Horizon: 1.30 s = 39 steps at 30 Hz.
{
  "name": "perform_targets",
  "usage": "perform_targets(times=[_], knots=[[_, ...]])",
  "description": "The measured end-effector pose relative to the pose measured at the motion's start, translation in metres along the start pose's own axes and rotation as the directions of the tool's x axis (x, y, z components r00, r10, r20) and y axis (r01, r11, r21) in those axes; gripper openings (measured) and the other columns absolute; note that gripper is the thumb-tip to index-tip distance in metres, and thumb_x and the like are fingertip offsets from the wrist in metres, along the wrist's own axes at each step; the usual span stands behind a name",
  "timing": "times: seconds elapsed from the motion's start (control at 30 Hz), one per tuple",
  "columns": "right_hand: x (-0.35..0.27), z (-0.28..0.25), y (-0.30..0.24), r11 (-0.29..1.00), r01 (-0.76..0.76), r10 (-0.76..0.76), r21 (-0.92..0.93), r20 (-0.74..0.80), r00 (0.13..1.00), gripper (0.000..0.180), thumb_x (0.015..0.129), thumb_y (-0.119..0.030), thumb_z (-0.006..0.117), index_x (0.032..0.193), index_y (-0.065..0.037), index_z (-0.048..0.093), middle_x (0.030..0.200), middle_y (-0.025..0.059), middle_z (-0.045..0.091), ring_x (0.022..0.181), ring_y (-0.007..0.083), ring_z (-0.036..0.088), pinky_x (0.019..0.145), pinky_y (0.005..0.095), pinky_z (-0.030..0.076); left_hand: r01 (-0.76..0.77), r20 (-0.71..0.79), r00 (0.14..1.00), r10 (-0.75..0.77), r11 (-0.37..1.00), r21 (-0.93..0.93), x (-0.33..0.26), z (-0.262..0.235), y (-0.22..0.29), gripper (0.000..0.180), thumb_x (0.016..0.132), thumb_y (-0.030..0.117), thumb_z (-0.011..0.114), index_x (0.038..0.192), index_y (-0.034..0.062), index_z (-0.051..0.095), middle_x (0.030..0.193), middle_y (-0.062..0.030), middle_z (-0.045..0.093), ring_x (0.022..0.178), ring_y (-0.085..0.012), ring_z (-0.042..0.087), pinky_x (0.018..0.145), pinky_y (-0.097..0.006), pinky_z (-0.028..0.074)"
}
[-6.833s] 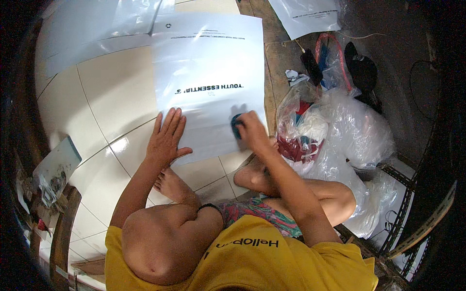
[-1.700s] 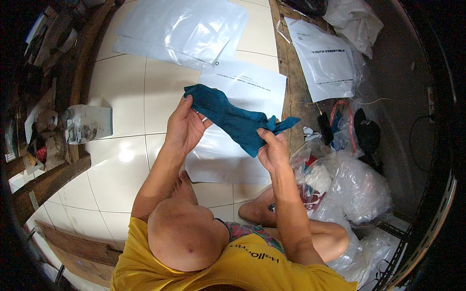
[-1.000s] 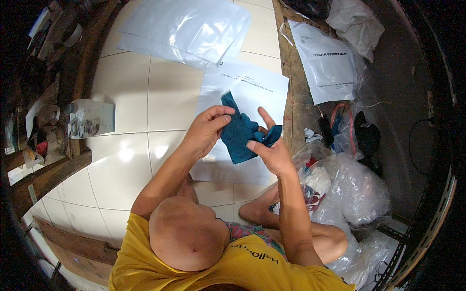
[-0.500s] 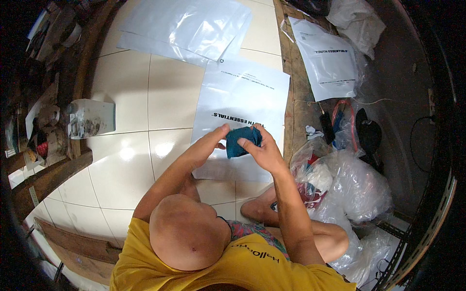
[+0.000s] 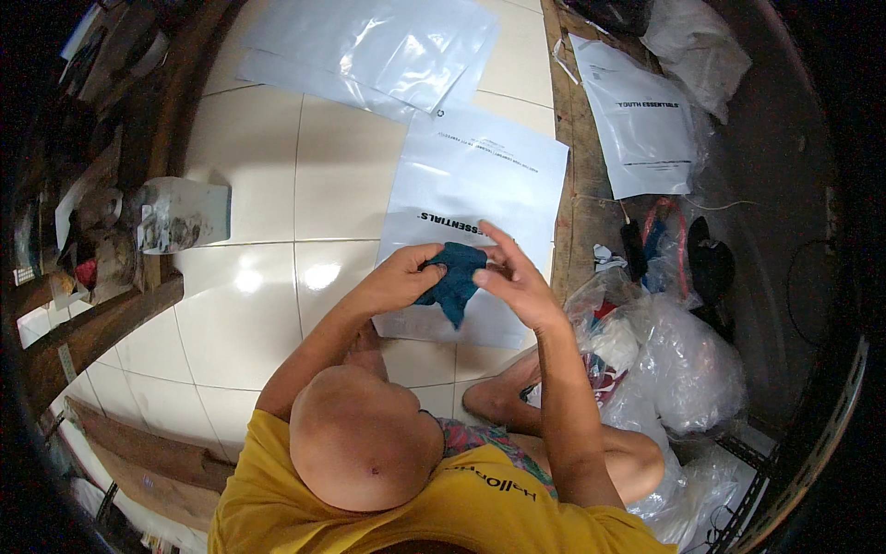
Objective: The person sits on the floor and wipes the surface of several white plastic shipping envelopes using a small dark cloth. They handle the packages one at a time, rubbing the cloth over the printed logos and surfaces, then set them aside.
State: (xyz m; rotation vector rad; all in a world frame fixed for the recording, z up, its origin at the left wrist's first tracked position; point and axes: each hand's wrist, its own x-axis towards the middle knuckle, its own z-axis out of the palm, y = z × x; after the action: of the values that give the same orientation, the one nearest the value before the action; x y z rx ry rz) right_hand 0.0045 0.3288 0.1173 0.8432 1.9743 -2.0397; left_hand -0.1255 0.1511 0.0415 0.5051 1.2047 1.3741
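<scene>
A small dark teal cloth (image 5: 454, 280), bunched into a tight bundle, is held up between my two hands above a white plastic mailer bag (image 5: 480, 189) that lies flat on the tiled floor. My left hand (image 5: 403, 276) grips the cloth's left side with curled fingers. My right hand (image 5: 512, 279) holds its right side, fingers partly spread. One corner of the cloth hangs down below my hands. My head and yellow shirt fill the lower middle of the view.
Clear plastic bags (image 5: 369, 46) lie on the tiles at the top. Another white mailer bag (image 5: 641, 120) rests on a wooden strip at the right. Plastic bags stuffed with clothes (image 5: 678, 355) sit by my right knee. A small printed pouch (image 5: 180, 214) and clutter line the left wall.
The cloth was stretched out long between my hands; I have folded it together into a small bundle. My hands came closer and lower, over the white mailer bag.
</scene>
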Motion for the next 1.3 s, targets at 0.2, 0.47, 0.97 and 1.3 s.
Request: perform_targets(times=[0.2, 0.47, 0.97, 1.3], knots=[[0.014, 0.017, 0.005, 0.999, -0.036, 0.036, 0.014, -0.044, 0.998, 0.024, 0.1, -0.022, 0.063, 0.109, 0.0, 0.064, 0.091, -0.0001, 0.066, 0.084, 0.0077, 0.058, 0.077, 0.025, 0.049, -0.028, -0.125, 0.992, 0.009, 0.988, -0.152, -0.006, 0.006, 0.001, 0.021, 0.097, 0.011, 0.058, 0.114, 0.0003, 0.064, 0.096, -0.0021, 0.065, 0.086, -0.0092, 0.056, 0.078, -0.026, 0.048], [0.008, 0.037, 0.043, 0.958, -0.096, 0.106, 0.27, -0.024, 0.994, 0.025, 0.101, -0.025, 0.061, 0.11, -0.002, 0.065, 0.09, -0.0018, 0.064, 0.082, 0.0073, 0.056, 0.076, 0.0244, 0.047, 0.041, -0.237, 0.97, -0.055, 0.997, -0.065, -0.005, -0.002, -0.031, 0.019, 0.096, 0.013, 0.058, 0.112, 0.0029, 0.063, 0.094, -0.0048, 0.066, 0.089, -0.0142, 0.061, 0.083, -0.031, 0.051], [0.032, 0.066, 0.049, 0.931, -0.1, 0.114, 0.35, -0.019, 0.993, 0.016, 0.091, -0.01, 0.073, 0.093, -0.007, 0.057, 0.089, 0.0014, 0.061, 0.072, 0.0074, 0.053, 0.064, 0.0233, 0.045, -0.192, -0.487, 0.873, 0.023, 0.934, -0.302, -0.046, -0.016, -0.024, 0.027, 0.098, 0.007, 0.058, 0.124, 0.0064, 0.051, 0.108, -0.005, 0.058, 0.093, -0.0132, 0.059, 0.082, -0.028, 0.051], [0.045, 0.065, 0.032, 0.818, -0.131, 0.134, 0.56, 0.036, 0.99, 0.043, 0.092, -0.009, 0.07, 0.129, 0.003, 0.052, 0.111, 0.0103, 0.067, 0.098, 0.019, 0.066, 0.084, 0.0318, 0.056, 0.267, -0.668, -0.198, 0.717, 0.695, 0.668, -0.177, -0.15, 0.014, 0.078, 0.086, 0.014, 0.078, 0.147, -0.0031, 0.033, 0.138, -0.0192, 0.045, 0.129, -0.0271, 0.042, 0.109, -0.038, 0.034]])
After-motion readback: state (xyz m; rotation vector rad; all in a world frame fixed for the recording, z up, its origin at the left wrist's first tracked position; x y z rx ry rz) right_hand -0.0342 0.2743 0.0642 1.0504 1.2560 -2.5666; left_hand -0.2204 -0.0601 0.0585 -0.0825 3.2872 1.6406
